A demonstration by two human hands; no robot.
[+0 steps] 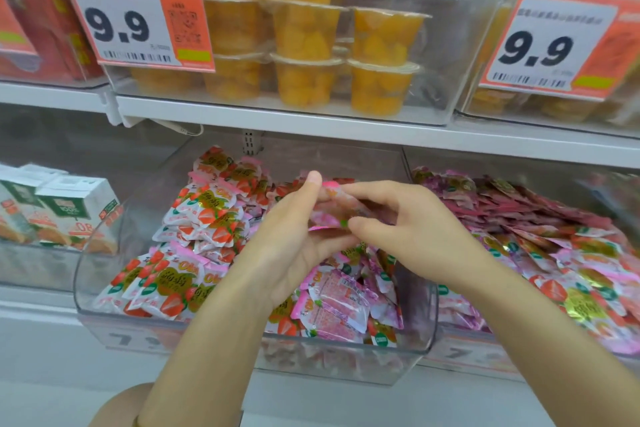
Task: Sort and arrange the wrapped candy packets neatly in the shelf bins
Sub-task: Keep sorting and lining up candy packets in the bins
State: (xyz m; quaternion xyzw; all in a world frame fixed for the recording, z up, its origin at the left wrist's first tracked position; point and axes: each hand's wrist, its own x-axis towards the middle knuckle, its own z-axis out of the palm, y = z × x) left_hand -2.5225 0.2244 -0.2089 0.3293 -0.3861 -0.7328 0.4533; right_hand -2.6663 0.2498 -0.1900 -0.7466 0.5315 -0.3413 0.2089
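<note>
Head view: a small bunch of pink candy packets (333,211) is held above the middle clear bin (398,359), which is heaped with strawberry-printed packets (194,218). The bunch is cupped by the left hand (291,243) and pinched by the right hand (408,229). A second filled bin (464,355) is seen alongside.

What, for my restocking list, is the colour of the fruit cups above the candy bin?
The fruit cups are orange-yellow; head view.
</note>
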